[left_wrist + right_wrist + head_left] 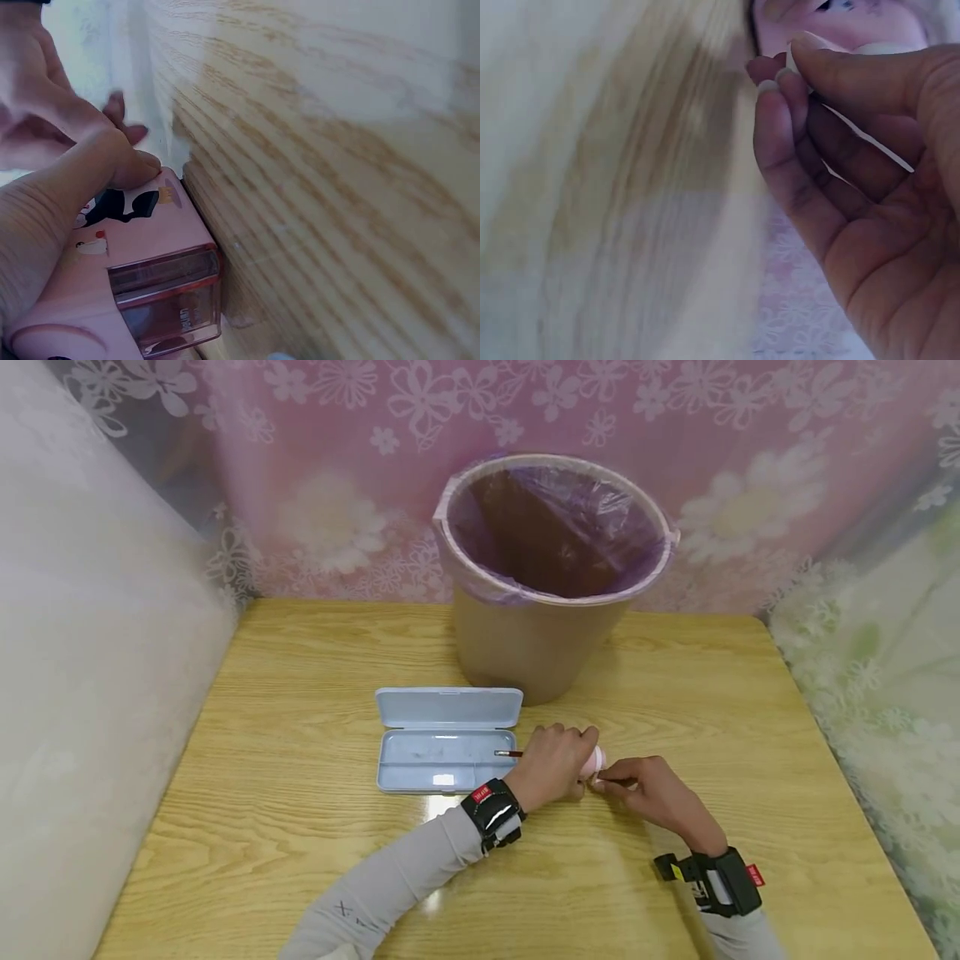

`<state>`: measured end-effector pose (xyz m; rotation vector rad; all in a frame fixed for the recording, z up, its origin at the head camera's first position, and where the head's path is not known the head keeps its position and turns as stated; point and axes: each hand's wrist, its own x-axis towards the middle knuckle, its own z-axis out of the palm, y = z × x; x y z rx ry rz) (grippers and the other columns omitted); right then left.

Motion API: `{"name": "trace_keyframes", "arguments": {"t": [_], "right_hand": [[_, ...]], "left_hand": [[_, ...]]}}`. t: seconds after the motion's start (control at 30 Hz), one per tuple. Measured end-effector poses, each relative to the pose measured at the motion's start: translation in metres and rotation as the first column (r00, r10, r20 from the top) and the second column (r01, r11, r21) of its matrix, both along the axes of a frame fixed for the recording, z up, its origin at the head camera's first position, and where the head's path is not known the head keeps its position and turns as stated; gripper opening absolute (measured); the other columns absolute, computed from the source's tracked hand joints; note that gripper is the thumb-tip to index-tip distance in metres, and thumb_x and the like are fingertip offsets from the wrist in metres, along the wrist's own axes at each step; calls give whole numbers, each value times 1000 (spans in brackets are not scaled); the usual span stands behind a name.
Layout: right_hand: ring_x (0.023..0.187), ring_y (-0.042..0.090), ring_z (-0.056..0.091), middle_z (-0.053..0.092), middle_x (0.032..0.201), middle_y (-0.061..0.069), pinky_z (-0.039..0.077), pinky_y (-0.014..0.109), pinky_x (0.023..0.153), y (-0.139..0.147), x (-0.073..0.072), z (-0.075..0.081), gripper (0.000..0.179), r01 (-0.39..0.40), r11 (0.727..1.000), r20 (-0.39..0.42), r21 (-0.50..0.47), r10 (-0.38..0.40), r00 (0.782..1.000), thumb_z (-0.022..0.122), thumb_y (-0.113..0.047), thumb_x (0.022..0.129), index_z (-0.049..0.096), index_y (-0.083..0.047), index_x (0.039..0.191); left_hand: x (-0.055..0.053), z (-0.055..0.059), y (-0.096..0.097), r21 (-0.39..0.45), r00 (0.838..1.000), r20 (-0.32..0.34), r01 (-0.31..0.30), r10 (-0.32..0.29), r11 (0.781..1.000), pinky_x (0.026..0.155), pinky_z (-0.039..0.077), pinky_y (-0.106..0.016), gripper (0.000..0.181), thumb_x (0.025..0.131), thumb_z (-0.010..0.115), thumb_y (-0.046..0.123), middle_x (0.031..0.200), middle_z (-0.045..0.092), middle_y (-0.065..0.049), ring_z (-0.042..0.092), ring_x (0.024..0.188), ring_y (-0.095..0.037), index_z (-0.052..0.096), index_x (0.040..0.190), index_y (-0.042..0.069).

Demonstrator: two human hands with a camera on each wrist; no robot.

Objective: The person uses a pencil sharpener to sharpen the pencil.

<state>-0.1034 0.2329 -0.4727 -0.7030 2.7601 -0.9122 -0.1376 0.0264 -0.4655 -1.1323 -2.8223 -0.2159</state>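
The pink box (150, 240), which looks like a pencil sharpener, is on the wooden table (300, 710), to the right of the pencil case and in front of the bin. It has cartoon pictures and a clear window (169, 307). The left hand (555, 766) grips it from above, with the fingers curled over it and the thumb pressed on its printed face. A thin dark red stick (512, 753) comes out from beneath this hand, over the case; its other end is hidden. The right hand (656, 793) is closed at the fingertips and pinches a small white part (790, 58) just beside the box. The light blue pencil case (420, 748) lies with its lid raised. Behind it stands the brown bin (532, 643), lined with a purple bag (637, 518), before a pink flowered curtain (330, 452).
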Motion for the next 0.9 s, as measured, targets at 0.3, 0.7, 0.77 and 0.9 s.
{"name": "trace_keyframes", "arguments": {"t": [0.3,0.7,0.77,0.9], "right_hand": [[69,-2,64,77,84,-3,48,20,58,-4,23,30,12,-41,998,-112,50,46,993,76,-8,88,81,-11,99],[75,5,71,79,95,-1,50,20,57,0,9,58,20,69,997,-258,-35,-76,963,78,-6,87,81,-16,104],[76,6,72,79,95,-1,51,21,58,2,5,58,19,75,997,-249,-37,-82,965,78,-7,87,81,-16,104],[75,5,71,80,94,-1,48,21,56,4,1,59,17,79,995,-205,-60,-90,975,77,-9,89,81,-16,104]], "left_hand": [[-1,-1,-1,-5,1000,-11,9,-9,1000,51,46,-29,49,73,85,43,82,67,5,63,67,-14,56,103,17],[-2,1,0,1,1000,-24,14,-14,1000,48,42,-27,45,74,82,40,80,67,5,60,64,-13,57,102,16],[-2,1,0,1,999,-36,14,-14,1000,48,41,-27,44,74,82,40,79,66,5,59,63,-12,56,101,16],[-1,0,1,0,999,-48,15,-15,1000,47,40,-26,43,74,82,40,77,65,5,58,62,-12,56,99,16]]}}
